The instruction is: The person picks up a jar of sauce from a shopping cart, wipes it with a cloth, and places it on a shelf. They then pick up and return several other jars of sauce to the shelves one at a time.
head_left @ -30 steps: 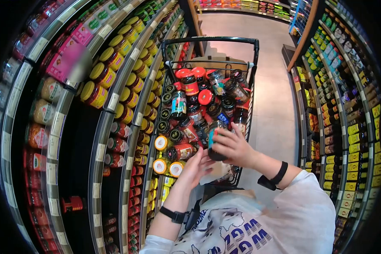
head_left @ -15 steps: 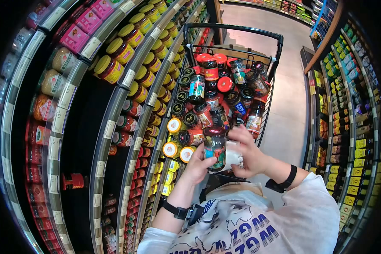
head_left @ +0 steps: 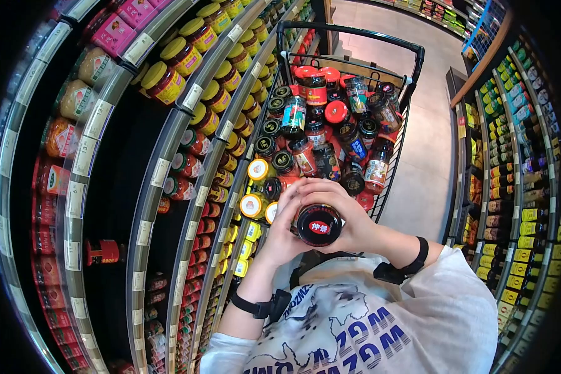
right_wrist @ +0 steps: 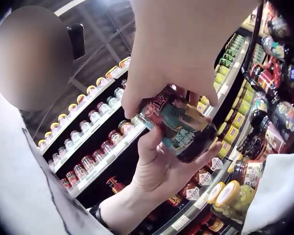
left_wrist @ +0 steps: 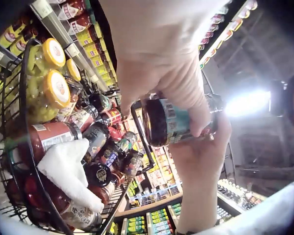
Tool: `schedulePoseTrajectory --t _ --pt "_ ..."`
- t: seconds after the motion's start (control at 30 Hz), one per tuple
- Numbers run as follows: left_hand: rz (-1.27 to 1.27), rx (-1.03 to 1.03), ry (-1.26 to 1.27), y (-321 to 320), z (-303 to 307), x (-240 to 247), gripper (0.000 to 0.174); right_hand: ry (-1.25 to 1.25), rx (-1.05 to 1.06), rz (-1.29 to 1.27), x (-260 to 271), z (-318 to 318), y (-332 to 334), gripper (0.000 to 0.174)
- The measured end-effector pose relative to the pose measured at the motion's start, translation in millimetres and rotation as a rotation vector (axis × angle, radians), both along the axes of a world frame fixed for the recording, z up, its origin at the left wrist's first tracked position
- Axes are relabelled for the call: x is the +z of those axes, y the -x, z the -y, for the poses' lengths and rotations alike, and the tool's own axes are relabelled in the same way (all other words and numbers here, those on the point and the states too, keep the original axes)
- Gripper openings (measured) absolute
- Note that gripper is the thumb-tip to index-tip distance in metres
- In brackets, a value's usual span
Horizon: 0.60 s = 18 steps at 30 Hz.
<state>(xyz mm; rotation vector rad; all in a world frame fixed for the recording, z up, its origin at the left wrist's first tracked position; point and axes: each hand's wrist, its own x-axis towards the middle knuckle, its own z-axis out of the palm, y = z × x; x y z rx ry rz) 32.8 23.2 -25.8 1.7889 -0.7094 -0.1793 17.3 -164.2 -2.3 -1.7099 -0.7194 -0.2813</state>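
Both hands grip one dark jar [head_left: 318,225] above the near end of the cart, its black lid with a red emblem facing the head camera. The left hand [head_left: 287,224] curls round its left side and the right hand [head_left: 352,218] round its right. In the left wrist view the jar [left_wrist: 169,121] shows a teal label and barcode, with the left hand [left_wrist: 161,63] around it. The right wrist view shows the jar's picture label [right_wrist: 179,125], held between the right hand [right_wrist: 174,54] and the left hand [right_wrist: 159,178].
A black wire cart [head_left: 349,28] holds many jars, several with white-and-orange lids [head_left: 257,169] at its left. A white cloth [left_wrist: 71,171] lies over the cart's edge. Stocked shelves [head_left: 159,181] line the left side and more shelves [head_left: 498,168] the right; a floor aisle [head_left: 427,118] runs between.
The jar has been tilted from upright, so its lid faces the head camera. The right hand, apart from it half a second ago, has closed round it. The cart appears slightly higher in view.
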Motion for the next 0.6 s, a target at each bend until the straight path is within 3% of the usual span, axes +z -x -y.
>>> schedulePoseTrajectory --t 0.07,0.13,0.2,0.23,0.27,0.37,0.6 --pt "0.128 0.074 0.044 1 10 7 0.094 -0.029 -0.014 -0.005 -5 -5 6 0.071" --pt "0.056 0.11 0.047 4 15 6 0.093 -0.163 -0.179 0.047 -7 -10 10 0.072" --pt "0.079 0.201 0.091 5 23 -7 0.088 -0.106 -0.261 0.058 -10 -15 14 0.073" --pt "0.096 0.219 0.101 5 28 -9 0.074 -0.124 -0.347 0.076 -10 -19 15 0.075" --pt "0.096 0.221 0.103 5 32 -12 0.074 -0.143 -0.434 0.094 -10 -23 16 0.078" --pt "0.052 0.278 0.152 6 41 -12 0.063 -0.177 -0.481 0.051 -14 -28 18 0.079" --pt "0.057 0.285 0.134 4 39 -13 0.062 -0.179 -0.522 0.003 -11 -28 20 0.077"
